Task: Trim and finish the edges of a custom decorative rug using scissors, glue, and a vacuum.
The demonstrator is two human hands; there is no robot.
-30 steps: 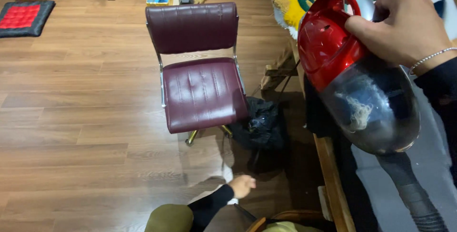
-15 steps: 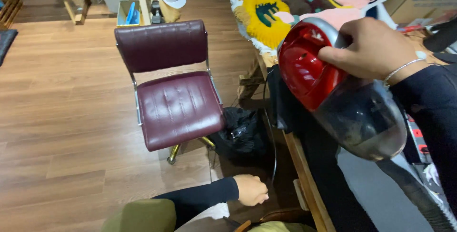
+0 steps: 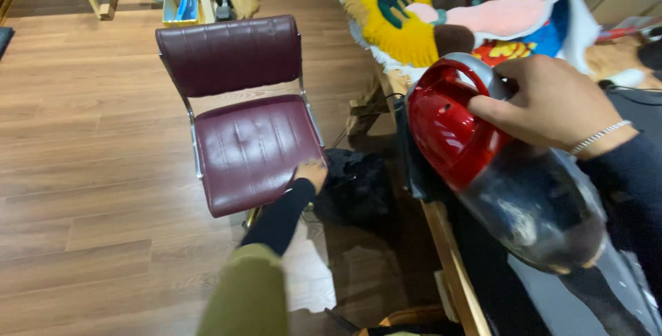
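right hand (image 3: 552, 105) at 3 o'clock has its grip wrapped tight around the handle of the red handheld vacuum (image 3: 496, 164), held up over the desk (image 3: 448, 267) edge. left hand (image 3: 312, 172), reaching out near centre, rests on the maroon chair (image 3: 245, 150) seat's front corner; can't tell its grip. colourful tufted rug (image 3: 469, 12) at 1 o'clock.

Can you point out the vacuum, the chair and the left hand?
vacuum (image 3: 452, 126), head view, red body
chair (image 3: 252, 150), head view, seat cushion
left hand (image 3: 312, 172), head view, back of hand at the seat's edge
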